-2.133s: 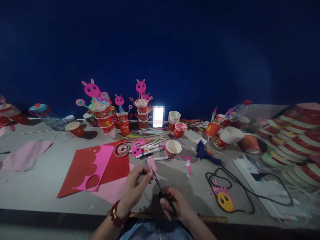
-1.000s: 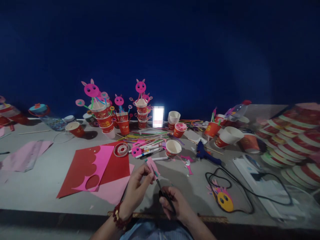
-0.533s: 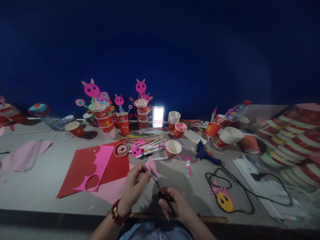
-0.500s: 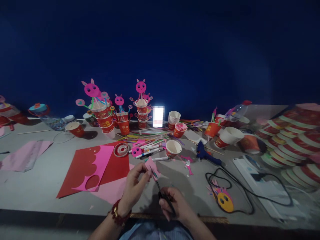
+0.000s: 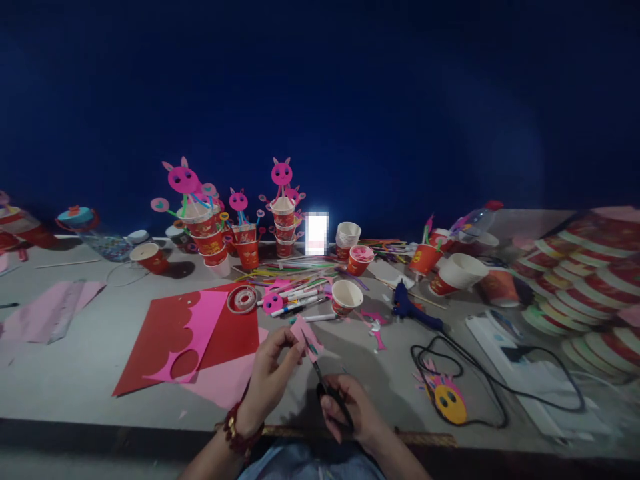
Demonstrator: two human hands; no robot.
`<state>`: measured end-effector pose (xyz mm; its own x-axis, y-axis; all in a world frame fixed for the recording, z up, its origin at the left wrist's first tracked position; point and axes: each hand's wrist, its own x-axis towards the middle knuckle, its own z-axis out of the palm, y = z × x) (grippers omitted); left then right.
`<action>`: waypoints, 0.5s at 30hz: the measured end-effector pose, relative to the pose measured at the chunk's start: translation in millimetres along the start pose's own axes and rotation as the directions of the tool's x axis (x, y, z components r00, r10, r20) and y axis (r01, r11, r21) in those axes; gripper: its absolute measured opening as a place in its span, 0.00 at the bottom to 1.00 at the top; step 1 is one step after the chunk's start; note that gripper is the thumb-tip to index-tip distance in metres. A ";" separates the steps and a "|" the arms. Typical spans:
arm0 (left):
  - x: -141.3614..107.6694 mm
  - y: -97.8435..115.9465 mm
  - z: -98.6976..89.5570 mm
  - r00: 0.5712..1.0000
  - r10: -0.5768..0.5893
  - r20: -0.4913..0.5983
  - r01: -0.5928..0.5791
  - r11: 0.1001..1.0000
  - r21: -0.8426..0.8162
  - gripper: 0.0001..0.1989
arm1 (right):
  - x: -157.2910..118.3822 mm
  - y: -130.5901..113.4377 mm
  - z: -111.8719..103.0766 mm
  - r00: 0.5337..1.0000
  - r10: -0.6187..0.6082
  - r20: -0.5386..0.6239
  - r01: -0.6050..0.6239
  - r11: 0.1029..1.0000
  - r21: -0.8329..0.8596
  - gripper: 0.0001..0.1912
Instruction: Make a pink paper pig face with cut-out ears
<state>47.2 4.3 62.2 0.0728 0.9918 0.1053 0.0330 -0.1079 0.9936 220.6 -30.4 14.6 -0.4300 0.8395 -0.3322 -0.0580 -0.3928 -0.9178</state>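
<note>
Between thumb and fingers, my left hand (image 5: 274,370) pinches a small piece of pale pink paper (image 5: 304,328) above the table's front half. My right hand (image 5: 350,407) is closed around the black handles of a pair of scissors (image 5: 321,377). The blades point up and away, lying against the pink piece near my left fingertips. Just beyond the paper are several markers (image 5: 300,303) and a paper cup (image 5: 347,298). To the left lie a red sheet (image 5: 145,333) and a cut bright pink sheet (image 5: 207,327) with a round hole.
Decorated red cups (image 5: 205,240) with pink faces stand at the back left. On the right lie a blue glue gun (image 5: 413,310), its looped black cord, a yellow paper face (image 5: 451,404) and a white power strip (image 5: 520,373). Stacked cups (image 5: 590,287) lean at far right.
The scissors and the pink piece have shifted very slightly, with the blades turned a little against the paper. Both hands keep their hold, and the table things stay put.
</note>
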 end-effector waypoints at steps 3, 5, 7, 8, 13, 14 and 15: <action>-0.5 1.2 1.4 1.000 -0.012 -0.011 0.012 1.000 -0.005 0.13 | 0.1 2.7 -0.6 1.000 -0.008 0.003 0.008 1.000 0.009 0.36; -0.6 0.8 1.8 1.000 -0.016 -0.017 0.016 1.000 -0.004 0.14 | 0.6 4.3 -0.6 1.000 -0.013 0.012 0.013 1.000 0.005 0.36; -0.6 -0.6 1.8 1.000 -0.014 -0.018 0.014 1.000 0.006 0.14 | 1.2 5.4 0.4 1.000 -0.018 0.001 0.018 1.000 0.008 0.35; -0.6 -1.3 1.7 1.000 -0.012 -0.019 0.012 1.000 0.009 0.14 | 1.5 5.7 1.3 1.000 -0.017 -0.003 0.017 1.000 0.013 0.35; -1.0 -2.5 1.8 0.999 -0.006 -0.031 0.006 1.000 0.007 0.13 | 2.4 7.2 6.7 0.998 -0.008 -0.062 0.011 0.998 0.055 0.37; -1.1 -2.2 2.1 0.999 -0.002 -0.036 0.003 1.000 0.010 0.13 | 2.6 7.9 7.4 0.998 -0.003 -0.070 0.008 0.998 0.060 0.37; -1.0 -1.8 2.5 0.999 0.004 -0.040 -0.004 1.000 0.013 0.13 | 2.8 8.8 7.9 0.997 -0.001 -0.082 0.006 0.998 0.068 0.37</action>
<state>49.5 3.3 60.2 0.0334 0.9933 0.1109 0.0456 -0.1124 0.9926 211.8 -34.5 7.3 -0.3548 0.8678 -0.3480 -0.1216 -0.4119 -0.9031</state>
